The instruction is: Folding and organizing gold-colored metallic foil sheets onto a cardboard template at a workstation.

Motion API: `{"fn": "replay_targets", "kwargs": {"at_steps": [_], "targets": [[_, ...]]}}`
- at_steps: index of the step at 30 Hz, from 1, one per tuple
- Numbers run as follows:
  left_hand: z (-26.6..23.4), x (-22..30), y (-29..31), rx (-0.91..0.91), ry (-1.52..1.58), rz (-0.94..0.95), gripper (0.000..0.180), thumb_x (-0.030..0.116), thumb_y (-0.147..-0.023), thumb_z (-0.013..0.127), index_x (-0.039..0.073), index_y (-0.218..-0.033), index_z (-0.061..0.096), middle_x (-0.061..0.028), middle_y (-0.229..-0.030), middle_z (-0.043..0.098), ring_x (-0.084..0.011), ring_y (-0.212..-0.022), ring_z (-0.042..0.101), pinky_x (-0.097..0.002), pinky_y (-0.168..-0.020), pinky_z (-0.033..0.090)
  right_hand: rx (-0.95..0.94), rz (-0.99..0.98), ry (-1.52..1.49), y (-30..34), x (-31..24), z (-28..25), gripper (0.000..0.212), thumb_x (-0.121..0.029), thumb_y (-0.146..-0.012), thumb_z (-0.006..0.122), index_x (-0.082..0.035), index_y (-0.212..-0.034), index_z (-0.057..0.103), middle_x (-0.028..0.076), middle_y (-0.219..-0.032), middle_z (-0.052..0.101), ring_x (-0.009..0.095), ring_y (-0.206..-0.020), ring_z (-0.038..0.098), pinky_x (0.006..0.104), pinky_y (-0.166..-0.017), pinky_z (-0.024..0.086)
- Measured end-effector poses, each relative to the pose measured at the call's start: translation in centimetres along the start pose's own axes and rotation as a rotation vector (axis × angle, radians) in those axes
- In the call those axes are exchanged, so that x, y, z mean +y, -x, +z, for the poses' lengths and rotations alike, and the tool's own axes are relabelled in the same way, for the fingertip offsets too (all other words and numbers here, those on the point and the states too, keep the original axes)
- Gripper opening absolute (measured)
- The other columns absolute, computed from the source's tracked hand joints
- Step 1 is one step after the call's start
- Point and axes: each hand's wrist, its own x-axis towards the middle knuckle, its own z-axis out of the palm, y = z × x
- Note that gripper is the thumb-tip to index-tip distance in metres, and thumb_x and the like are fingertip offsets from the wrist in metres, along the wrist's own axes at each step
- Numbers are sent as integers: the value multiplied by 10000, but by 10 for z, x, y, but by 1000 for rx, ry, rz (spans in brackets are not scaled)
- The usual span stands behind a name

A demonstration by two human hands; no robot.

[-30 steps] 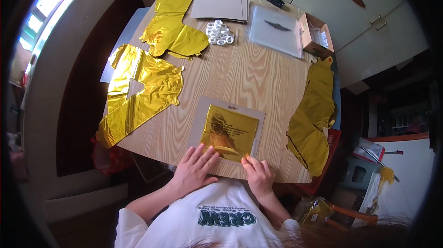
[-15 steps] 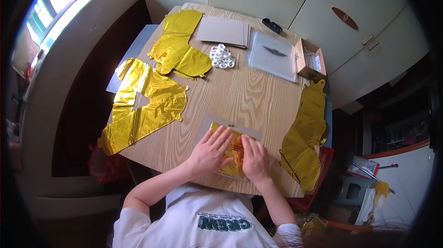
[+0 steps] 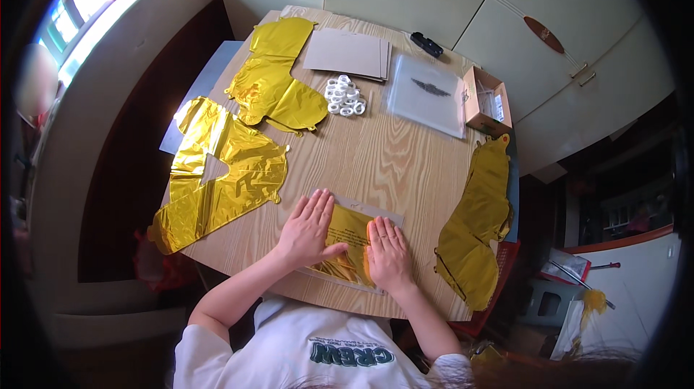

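Note:
Near the front edge of the table lies a folded gold foil balloon (image 3: pixel 347 230) on a grey card (image 3: pixel 376 211), whose margin shows along the top. My left hand (image 3: pixel 307 233) rests flat over the left side of the foil, fingers stretched forward and thumb out to the right. Along the foil's right side lies my right hand (image 3: pixel 389 253), palm down with the fingers extended. Neither hand grips anything. Dark print shows on the foil between them. The left and right edges of the card are partly covered by my hands.
Two flat gold foil balloons (image 3: pixel 249 161) lie at the left, another gold foil balloon (image 3: pixel 473 223) at the right edge. Farther back are white rings (image 3: pixel 345 96), grey card sheets (image 3: pixel 347 53), clear plastic bags (image 3: pixel 426 92), a small cardboard box (image 3: pixel 483 118) and a black object (image 3: pixel 426 44).
My hands have moved apart, the left one shifting left and off the middle of the foil. More of the folded foil shows, and it looks flatter on its right side.

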Motion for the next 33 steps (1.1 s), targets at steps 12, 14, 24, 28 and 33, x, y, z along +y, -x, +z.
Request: {"fn": "replay_targets", "kwargs": {"at_steps": [12, 14, 24, 28, 33], "targets": [[-52, -53, -49, -268, 734, -278, 371, 260, -838, 725, 14, -1060, 558, -75, -884, 584, -197, -805, 565, -317, -776, 470, 78, 47, -109, -5, -3, -3, 531, -215, -968, 441, 17, -1441, 370, 197, -1501, 362, 315, -1432, 277, 475, -1170, 200], [-36, -63, -45, -126, 1150, -144, 206, 196, -936, 643, 32, -1014, 547, 12, -771, 560, -79, -709, 521, -253, -656, 446, 262, 111, -236, -7, 0, -7, 530, -191, -979, 429, 22, -1455, 336, 216, -1504, 347, 331, -1440, 254, 476, -1174, 191], [-92, -22, -30, 294, 1492, 451, 290, 188, -925, 663, 30, -1083, 479, -113, -1108, 649, -164, -1062, 605, -315, -916, 467, 552, -75, -1109, -25, 5, -88, 513, -337, -1064, 250, 1, -1450, 269, 197, -1343, 516, 268, -1265, 480, 401, -1098, 304], [-62, -34, -25, 262, 1628, 277, 344, 218, -908, 677, 25, -1109, 474, -116, -1112, 643, -197, -1088, 610, -340, -949, 466, 451, 61, -1222, -25, 10, -58, 502, -351, -1062, 245, -8, -1426, 290, 197, -1305, 536, 286, -1247, 498, 413, -1078, 346], [-57, -24, -44, 358, 1519, 197, 156, 110, -953, 593, 11, -1056, 531, -77, -974, 681, -145, -959, 647, -280, -804, 514, 385, 60, -1023, -51, 13, -49, 278, -159, -1034, 410, -40, -1279, 467, 148, -1005, 675, 211, -916, 673, 317, -800, 531]]}}
